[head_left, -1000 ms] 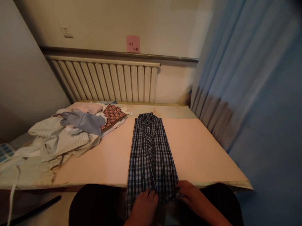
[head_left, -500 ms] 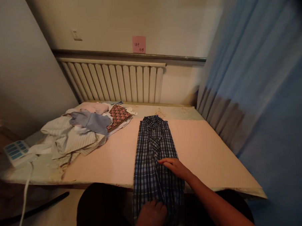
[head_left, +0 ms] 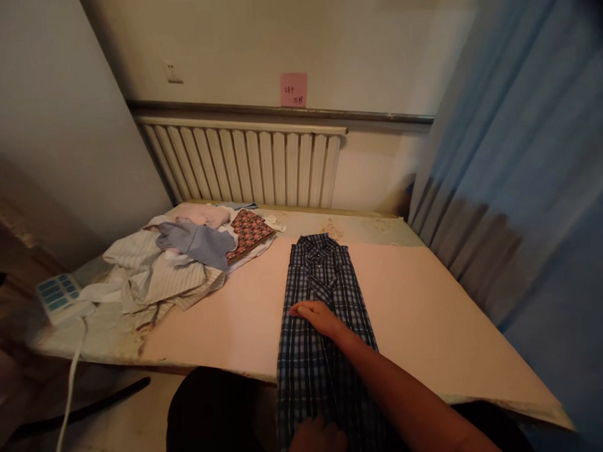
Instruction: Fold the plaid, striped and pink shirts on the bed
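A dark blue plaid shirt [head_left: 302, 359], folded into a long narrow strip, lies with its collar towards the wall and its lower end hanging over the table's near edge. My right hand [head_left: 315, 316] rests across the middle of the shirt, its fingers stretched out and pointing left. Low in the view, my left hand [head_left: 317, 444] has its fingers curled onto the hanging lower part of the shirt. That area is dim, and the shirt's bottom hem is out of view.
A pile of crumpled clothes [head_left: 173, 265] covers the table's left side, with a folded patterned cloth [head_left: 249, 233] on its right. A power strip [head_left: 59, 296] with a white cable sits at the left corner. A radiator [head_left: 249, 161] stands behind; a blue curtain [head_left: 519, 176] hangs on the right.
My right hand has moved left across the shirt, from its right half towards its left edge. My left hand stays at the lower part. The whole view has shifted slightly.
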Tool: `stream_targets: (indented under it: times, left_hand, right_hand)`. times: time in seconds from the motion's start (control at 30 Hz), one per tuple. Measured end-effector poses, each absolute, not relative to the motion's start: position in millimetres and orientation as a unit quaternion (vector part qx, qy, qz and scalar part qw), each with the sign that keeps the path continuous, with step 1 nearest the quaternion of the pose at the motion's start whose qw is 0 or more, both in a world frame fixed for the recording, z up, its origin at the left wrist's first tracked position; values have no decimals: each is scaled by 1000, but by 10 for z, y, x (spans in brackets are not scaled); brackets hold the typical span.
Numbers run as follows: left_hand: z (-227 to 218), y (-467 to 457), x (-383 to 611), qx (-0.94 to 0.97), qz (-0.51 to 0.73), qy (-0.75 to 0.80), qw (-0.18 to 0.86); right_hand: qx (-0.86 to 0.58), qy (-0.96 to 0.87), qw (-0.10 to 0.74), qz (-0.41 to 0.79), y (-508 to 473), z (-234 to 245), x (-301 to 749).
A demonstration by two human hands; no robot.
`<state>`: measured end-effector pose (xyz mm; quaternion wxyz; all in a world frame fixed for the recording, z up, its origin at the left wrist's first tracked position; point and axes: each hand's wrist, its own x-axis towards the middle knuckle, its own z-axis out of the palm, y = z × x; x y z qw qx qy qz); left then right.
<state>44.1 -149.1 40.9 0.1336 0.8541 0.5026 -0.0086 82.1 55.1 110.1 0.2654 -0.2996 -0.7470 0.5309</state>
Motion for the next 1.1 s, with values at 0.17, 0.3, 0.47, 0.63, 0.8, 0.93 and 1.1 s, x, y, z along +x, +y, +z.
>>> stream_targets:
  times: [0.17, 0.3, 0.47, 0.63, 0.8, 0.93, 1.1]
  left_hand:
    - [415, -1474, 468, 849, 18, 508, 146]
    - [423, -1462, 470, 853, 37, 498, 150]
    - [437, -1456, 444, 856, 48, 489, 162]
    - [451, -1466, 430, 850, 43, 497, 168]
    - [444, -1473, 432, 846, 41, 504, 170]
    - [416, -1464, 436, 839, 34, 512, 181]
    - [378, -1459, 435, 830, 13, 523, 193]
  right_hand:
    - [-291, -751, 250, 537, 625, 946, 507]
    - [-302, -764, 231, 522, 652, 783, 438]
    - [-332, -767, 227, 500, 645, 621, 464]
    - [-333, -770, 221, 498, 664, 580, 451]
    - [-320, -771, 215, 507, 711, 597, 492]
    - [-312, -767, 218, 517, 714, 652, 605]
    - [-308, -741, 226, 552, 690, 791, 750]
